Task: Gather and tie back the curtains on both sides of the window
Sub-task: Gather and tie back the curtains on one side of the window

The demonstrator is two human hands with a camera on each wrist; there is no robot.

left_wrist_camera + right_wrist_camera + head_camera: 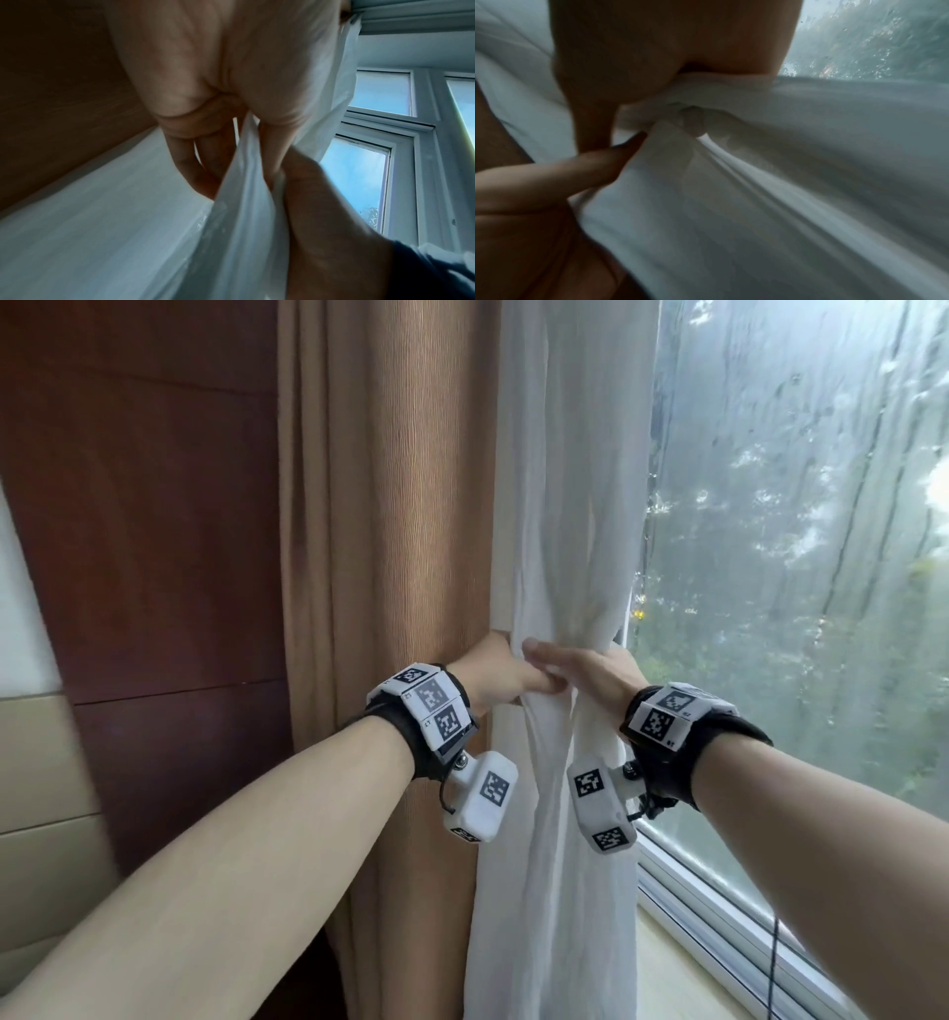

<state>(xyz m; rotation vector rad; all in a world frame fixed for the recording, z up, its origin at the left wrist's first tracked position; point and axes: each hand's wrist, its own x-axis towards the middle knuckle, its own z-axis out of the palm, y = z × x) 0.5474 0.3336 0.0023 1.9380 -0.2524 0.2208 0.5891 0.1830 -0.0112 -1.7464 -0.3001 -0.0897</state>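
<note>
A white sheer curtain (560,516) hangs gathered into a bunch beside the window. At waist height my left hand (506,670) grips the bunch from the left, fingers curled into the fabric (246,182). My right hand (580,667) wraps round the same bunch from the right, its fingers lying over my left hand. In the right wrist view the right hand (654,50) clamps the folds (731,162) between thumb and palm. A brown heavy curtain (390,531) hangs straight just left of the white one, untouched. No tie-back band shows in any view.
The rain-streaked window pane (801,531) fills the right side, with its white frame (719,906) and sill low on the right. A dark wood wall panel (154,531) stands left of the brown curtain. A thin black cord (927,968) hangs near my right forearm.
</note>
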